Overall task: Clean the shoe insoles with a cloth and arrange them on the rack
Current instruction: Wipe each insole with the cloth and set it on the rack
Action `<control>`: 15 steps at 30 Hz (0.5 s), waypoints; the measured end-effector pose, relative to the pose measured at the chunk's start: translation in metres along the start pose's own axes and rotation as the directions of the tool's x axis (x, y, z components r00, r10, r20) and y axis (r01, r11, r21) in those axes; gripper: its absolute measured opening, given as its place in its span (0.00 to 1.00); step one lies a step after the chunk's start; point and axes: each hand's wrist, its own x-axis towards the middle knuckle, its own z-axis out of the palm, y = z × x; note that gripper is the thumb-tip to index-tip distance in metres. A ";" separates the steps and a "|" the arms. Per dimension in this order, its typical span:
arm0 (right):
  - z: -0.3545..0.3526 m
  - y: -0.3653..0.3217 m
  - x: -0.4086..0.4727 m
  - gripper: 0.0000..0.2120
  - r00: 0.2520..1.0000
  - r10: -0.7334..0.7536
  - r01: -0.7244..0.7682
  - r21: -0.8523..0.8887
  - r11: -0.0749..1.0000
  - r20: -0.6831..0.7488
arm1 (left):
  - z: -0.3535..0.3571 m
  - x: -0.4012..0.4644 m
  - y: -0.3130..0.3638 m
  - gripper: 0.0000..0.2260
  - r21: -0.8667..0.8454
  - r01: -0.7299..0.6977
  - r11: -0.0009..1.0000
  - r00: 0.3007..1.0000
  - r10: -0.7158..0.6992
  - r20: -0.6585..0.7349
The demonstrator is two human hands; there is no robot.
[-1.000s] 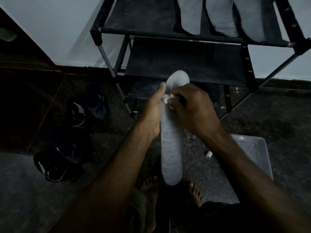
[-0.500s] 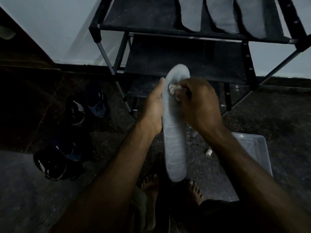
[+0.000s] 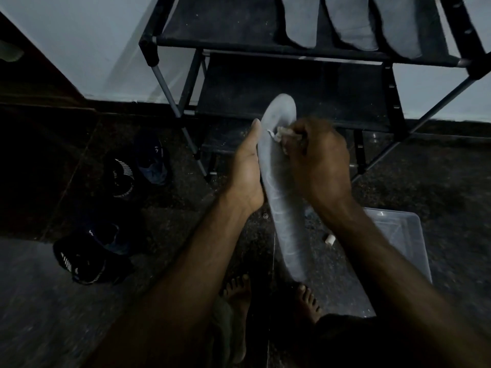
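At the far left of the frame, low on the dark floor (image 3: 438,181), sits a black shoe with white stripes (image 3: 87,258). Above it and a little to the right lie two more dark shoes (image 3: 138,166), side by side near the foot of the rack.

Moving right, the left hand (image 3: 247,176) sits at mid-frame. Its palm and thumb lie along the left edge of a pale grey insole (image 3: 284,192), supporting it from the side and behind; the fingers are hidden behind the insole, so how they curl cannot be told. The insole stands nearly on end in the middle of the frame, its rounded tip up in front of the rack's lower shelf and its other end down near the person's bare feet (image 3: 239,296).

Just right of the insole, the right hand (image 3: 318,160) is curled round a small whitish cloth (image 3: 279,132) and presses it against the upper part of the insole. The hand is blurred.

Across the top of the frame stands the black shoe rack (image 3: 225,25). On the right part of its upper shelf lie three grey insoles (image 3: 350,22) side by side.

Lower right, on the floor, is a clear plastic tub (image 3: 406,240), partly behind the right forearm. A small white object (image 3: 329,239) lies just left of it.
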 end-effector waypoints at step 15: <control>0.006 -0.015 -0.010 0.04 0.991 -0.135 0.132 0.086 0.987 0.022 | -0.009 0.003 0.003 0.26 -0.050 0.003 0.999 0.998 0.000 0.064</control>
